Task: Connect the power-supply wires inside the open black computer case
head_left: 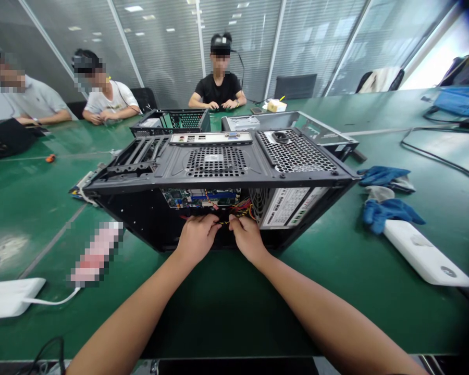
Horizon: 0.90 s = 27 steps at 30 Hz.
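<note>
Hands both inside open side of PC tower case (164, 169). L hand (197, 237): fingers curled nearly closed, thumb + index seem to pinch one end of black-yellow cable (224, 223). R hand (248, 237): just beside L, also mostly closed, fingertips apparently on other end of same cable; exact grip partly hidden. Short span shows btwn the fingertips, prob. pinched close so each end can be controlled.

Motherboard (175, 198) above L hand, deeper in. PSU (293, 208) right of R hand, label facing out; its cable bundle (244, 208) directly above R fingers. Case stands w/ rear panel up, open side toward the person, presumably so both hands reach in; forearms come in low, likely to clear the top edge.

Off to R hand's right, well apart: blue-grey gloves (391, 211), white power bank (422, 252). L of L hand: pixelated pink item (96, 255) w/ white cord (57, 302), on green table (226, 312).
</note>
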Tool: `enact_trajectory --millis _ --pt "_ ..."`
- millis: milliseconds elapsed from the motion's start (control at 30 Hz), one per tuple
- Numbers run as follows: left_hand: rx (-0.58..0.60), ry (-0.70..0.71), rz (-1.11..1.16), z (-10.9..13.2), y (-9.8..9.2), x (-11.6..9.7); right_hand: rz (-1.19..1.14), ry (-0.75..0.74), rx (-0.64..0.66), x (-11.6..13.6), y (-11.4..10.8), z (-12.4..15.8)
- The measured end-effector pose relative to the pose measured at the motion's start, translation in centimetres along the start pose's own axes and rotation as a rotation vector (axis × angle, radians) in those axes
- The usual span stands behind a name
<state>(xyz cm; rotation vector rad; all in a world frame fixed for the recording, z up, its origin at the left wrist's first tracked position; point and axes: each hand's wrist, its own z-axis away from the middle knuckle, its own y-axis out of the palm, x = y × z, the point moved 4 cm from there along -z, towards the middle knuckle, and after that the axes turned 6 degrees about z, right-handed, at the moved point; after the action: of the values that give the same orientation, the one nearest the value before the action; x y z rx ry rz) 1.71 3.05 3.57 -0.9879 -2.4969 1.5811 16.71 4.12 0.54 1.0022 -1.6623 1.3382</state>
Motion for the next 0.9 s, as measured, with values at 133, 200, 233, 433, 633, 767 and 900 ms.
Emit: enact_trajectory --millis 133,200,233,433,633,767,900 --pt "-0.009 0.013 -0.020 -0.02 0.15 0.02 -0.001 0.015 0.009 -0.19 0.12 -0.01" --pt "-0.034 0.026 -0.055 0.08 0.30 0.02 0.000 0.016 0.012 -0.29 0.18 -0.01" --pt "-0.046 0.036 -0.070 0.15 0.39 0.02 0.000 0.013 0.012 -0.32 0.20 0.00" --pt "-0.111 0.086 -0.134 0.42 0.58 -0.04 -0.011 0.015 0.009 -0.19 0.25 0.09" --pt "-0.101 0.120 -0.197 0.40 0.73 -0.37 -0.014 0.013 0.009 -0.13 0.37 0.12" --pt "-0.080 0.123 -0.230 0.54 0.94 -0.31 -0.006 0.019 0.000 0.09 0.49 0.10" --pt "-0.085 0.136 -0.264 0.61 0.89 -0.32 0.035 -0.017 -0.027 0.65 0.42 0.05"
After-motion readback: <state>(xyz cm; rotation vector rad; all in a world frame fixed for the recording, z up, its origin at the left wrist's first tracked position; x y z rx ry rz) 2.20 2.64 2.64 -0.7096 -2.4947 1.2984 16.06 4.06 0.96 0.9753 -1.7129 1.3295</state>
